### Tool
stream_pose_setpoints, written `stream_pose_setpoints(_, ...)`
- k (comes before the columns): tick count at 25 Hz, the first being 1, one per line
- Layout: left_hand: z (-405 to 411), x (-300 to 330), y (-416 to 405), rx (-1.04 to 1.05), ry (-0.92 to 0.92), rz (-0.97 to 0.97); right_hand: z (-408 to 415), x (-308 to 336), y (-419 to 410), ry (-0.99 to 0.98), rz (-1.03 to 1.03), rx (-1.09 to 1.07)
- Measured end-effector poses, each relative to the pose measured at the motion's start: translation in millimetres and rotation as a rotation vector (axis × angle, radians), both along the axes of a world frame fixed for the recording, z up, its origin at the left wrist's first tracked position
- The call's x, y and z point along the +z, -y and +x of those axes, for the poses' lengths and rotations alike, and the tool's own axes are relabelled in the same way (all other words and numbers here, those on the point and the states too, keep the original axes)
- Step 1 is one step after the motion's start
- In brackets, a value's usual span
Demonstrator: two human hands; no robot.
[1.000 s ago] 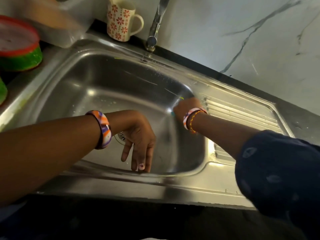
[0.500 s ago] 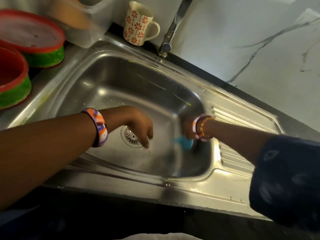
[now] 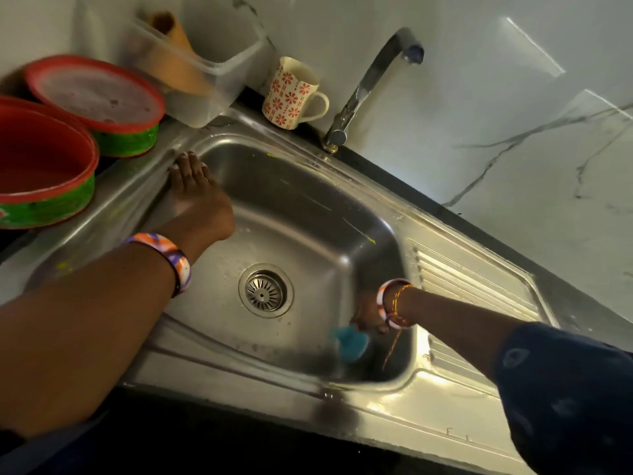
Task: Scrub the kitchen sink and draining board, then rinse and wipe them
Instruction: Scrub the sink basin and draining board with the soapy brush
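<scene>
The steel sink (image 3: pixel 308 207) fills the middle of the head view, with a round drain strainer (image 3: pixel 265 290) in its floor. Its ribbed draining board (image 3: pixel 472 286) runs off to the right. My right hand (image 3: pixel 368 317) is down in the basin's near right corner and grips a blue scrubber (image 3: pixel 349 342) against the wall there. My left hand (image 3: pixel 195 197) lies flat with straight fingers on the basin's left rim and inner wall.
A tap (image 3: pixel 370 80) rises behind the sink. A patterned mug (image 3: pixel 291 94) stands left of it, beside a clear plastic tub (image 3: pixel 195 70). Two red and green bowls (image 3: pixel 96 104) (image 3: pixel 41 169) sit on the counter at left. A marble wall is behind.
My left hand has risen from beside the drain to the basin's left rim. My right hand with the scrubber has slid down toward the near right corner. The view has tilted up.
</scene>
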State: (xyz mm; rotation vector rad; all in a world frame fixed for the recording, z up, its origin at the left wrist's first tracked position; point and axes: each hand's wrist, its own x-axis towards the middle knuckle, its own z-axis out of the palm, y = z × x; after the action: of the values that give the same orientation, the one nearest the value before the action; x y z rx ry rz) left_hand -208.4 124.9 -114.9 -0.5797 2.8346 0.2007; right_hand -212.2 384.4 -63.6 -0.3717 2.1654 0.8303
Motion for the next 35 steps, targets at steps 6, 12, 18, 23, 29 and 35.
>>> stream_pose_setpoints(6,-3.1,6.1,2.7,0.034,-0.025,-0.055,-15.7,-6.3,-17.7,-0.184,-0.069,0.287)
stream_pose_setpoints(12,-6.7,0.1,-5.8,0.041,-0.031,-0.124,-30.9,13.6,-12.6,-0.471,0.007,0.445)
stream_pose_setpoints(18,-12.6,-8.3,-10.5,0.058,-0.049,-0.170,12.2,-7.8,-16.6,0.129,-0.090,0.138)
stream_pose_setpoints(23,-9.7,-5.0,-10.2,0.020,-0.043,-0.250,-31.9,-3.3,-31.2,-0.560,-0.041,0.525)
stream_pose_setpoints(29,-11.4,0.5,-11.5,0.045,-0.028,-0.234,41.7,-25.7,-22.8,0.038,-0.194,0.344)
stream_pose_setpoints(35,-8.9,4.0,-13.9,0.035,-0.029,-0.270,-45.6,12.7,-19.5,-0.589,-0.007,0.397)
